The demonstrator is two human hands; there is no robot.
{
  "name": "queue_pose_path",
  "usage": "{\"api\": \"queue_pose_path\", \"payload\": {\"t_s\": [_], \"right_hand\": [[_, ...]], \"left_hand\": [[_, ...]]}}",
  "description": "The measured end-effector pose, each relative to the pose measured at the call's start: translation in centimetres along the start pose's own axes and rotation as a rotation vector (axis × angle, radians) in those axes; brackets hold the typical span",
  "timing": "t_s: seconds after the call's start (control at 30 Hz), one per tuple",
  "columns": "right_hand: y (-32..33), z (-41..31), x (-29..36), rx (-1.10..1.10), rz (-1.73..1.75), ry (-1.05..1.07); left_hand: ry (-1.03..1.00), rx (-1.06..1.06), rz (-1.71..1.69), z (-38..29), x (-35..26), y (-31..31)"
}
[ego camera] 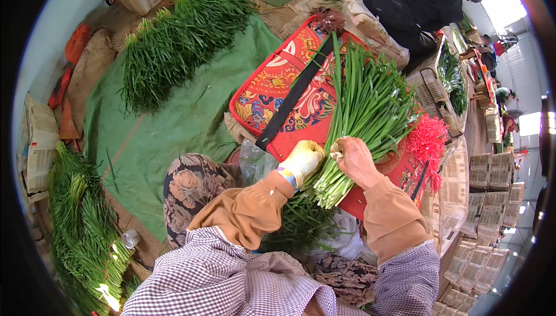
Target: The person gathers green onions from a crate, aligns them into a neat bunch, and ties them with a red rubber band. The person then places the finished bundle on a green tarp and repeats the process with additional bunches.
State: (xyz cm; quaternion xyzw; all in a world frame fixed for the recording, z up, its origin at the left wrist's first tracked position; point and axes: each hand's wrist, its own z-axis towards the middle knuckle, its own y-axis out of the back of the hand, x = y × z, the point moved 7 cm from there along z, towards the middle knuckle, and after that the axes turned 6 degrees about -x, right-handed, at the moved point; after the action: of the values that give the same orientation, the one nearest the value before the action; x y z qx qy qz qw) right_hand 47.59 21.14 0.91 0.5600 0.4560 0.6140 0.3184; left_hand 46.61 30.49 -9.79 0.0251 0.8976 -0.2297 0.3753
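Observation:
A thick bundle of garlic chives (369, 103) lies slantwise across a red patterned cushion-like pad (299, 94). Its pale cut ends (328, 192) point toward me and its green leaves point away. My left hand (304, 159), in a pale glove, has its fingers curled at the left edge of the stalks. On top of the stems, my right hand (355, 159) is bent inward, thumb and fingertips together, with white wrapping on some fingertips. Just what the fingertips pinch is hidden. A black strap (297, 94) crosses the pad left of the bundle.
More chives (186, 42) lie on a green tarp (208, 94); tied bundles (82, 224) lie at left. Pink-red plastic strips (428, 140) hang at the pad's right. Loose leaves (304, 224) are below my hands. Plastic crates (486, 170) stand right. A person in black (412, 7) bends ahead.

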Motion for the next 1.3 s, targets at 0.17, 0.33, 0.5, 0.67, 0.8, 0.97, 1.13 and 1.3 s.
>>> {"api": "queue_pose_path", "payload": {"t_s": [0.17,0.33,0.5,0.67,0.8,0.97,1.13,1.3], "right_hand": [[-0.4,-0.6,0.4,-0.05,0.043,0.048],[-1.5,-0.3,0.3,0.081,-0.066,0.037],[-1.8,0.6,-0.2,0.192,-0.087,-0.066],[-2.0,1.2,0.4,0.257,-0.154,-0.02],[-2.7,1.6,0.0,0.321,-0.233,-0.097],[-3.6,2.2,0.0,0.409,-0.342,-0.053],[-3.9,2.7,-0.1,0.411,-0.331,-0.061],[-4.1,2.9,-0.3,0.425,-0.311,-0.09]], "left_hand": [[-0.351,-0.154,0.362,-1.0,-0.2,-1.2],[-0.364,-0.031,0.065,-0.2,0.6,-0.6],[-0.534,-0.094,0.144,0.7,0.5,0.1],[-0.273,-0.123,-0.243,1.7,2.4,-0.4],[-0.177,-0.252,-0.276,1.3,3.1,-0.3],[-0.145,-0.314,-0.373,1.1,3.3,-0.3],[-0.148,-0.268,-0.35,1.2,3.6,-0.5],[-0.227,-0.227,-0.328,1.1,3.2,-0.4]]}}
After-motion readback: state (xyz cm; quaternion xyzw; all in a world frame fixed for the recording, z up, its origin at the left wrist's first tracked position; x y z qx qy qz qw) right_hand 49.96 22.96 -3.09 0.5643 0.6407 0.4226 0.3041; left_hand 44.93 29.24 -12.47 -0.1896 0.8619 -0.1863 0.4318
